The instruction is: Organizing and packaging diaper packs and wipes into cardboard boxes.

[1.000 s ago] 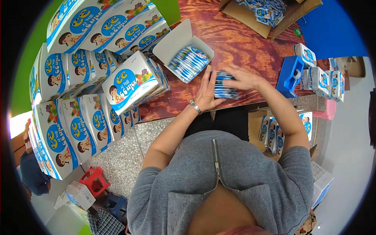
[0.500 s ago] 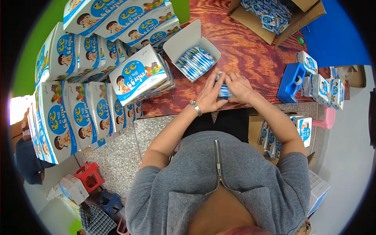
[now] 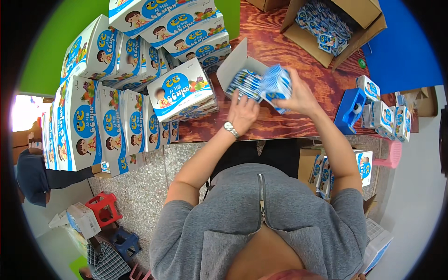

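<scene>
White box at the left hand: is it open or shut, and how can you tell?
Open: the white box has its lid raised, and blue sachets show inside.

From the right hand (image 3: 301,96), bare table (image 3: 267,35) runs clear toward 11 o'clock, between the raised white flap (image 3: 232,60) and the brown carton (image 3: 306,44), and again toward 2 o'clock; the blue dispenser (image 3: 348,112) blocks 4 o'clock. For the left hand (image 3: 243,115), stacked boxes (image 3: 181,91) wall off 10 o'clock

Forearms (image 3: 205,158) converging; left grip (image 3: 244,113) palm down, fingers (image 3: 235,98) forward; right grip (image 3: 302,98) curled, clasping.
</scene>
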Available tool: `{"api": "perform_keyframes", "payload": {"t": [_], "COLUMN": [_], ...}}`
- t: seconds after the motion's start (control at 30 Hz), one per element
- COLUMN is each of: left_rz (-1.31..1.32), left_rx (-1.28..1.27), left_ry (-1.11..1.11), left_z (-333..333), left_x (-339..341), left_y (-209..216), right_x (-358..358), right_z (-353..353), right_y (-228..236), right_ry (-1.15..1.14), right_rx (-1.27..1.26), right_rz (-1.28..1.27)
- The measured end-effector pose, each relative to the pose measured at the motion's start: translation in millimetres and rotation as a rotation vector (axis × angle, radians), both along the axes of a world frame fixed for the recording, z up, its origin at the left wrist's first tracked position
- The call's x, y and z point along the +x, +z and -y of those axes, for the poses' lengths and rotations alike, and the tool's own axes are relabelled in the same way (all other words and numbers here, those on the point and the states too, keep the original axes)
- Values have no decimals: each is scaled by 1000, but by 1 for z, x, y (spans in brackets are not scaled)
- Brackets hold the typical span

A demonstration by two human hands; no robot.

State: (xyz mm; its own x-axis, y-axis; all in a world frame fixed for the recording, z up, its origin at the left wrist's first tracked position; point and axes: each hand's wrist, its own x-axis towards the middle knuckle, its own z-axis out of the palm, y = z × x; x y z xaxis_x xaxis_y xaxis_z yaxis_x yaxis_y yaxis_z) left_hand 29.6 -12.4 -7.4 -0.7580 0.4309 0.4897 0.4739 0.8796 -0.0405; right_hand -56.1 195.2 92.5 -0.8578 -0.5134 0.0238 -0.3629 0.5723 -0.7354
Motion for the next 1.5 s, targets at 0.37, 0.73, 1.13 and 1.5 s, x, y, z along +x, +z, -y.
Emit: {"api": "perform_keyframes", "payload": {"t": [0.37, 0.73, 1.13, 1.5], "left_rz": [-77, -54, 282, 249], "left_rx": [454, 776, 488, 278], "left_ry": [-173, -146, 4, 170], "left_z": [4, 9, -7, -17], "left_x": [18, 10, -38, -41], "left_y": [-3, -6, -1, 1], "right_x": [-6, -3, -23, -41], "right_z": [96, 85, 64, 30], "right_y": [-42, -74, -80, -43], "right_ry": [-23, 81, 225, -56], "right_rx": [588, 502, 347, -257], "right_rz": [-467, -223, 81, 120]}}
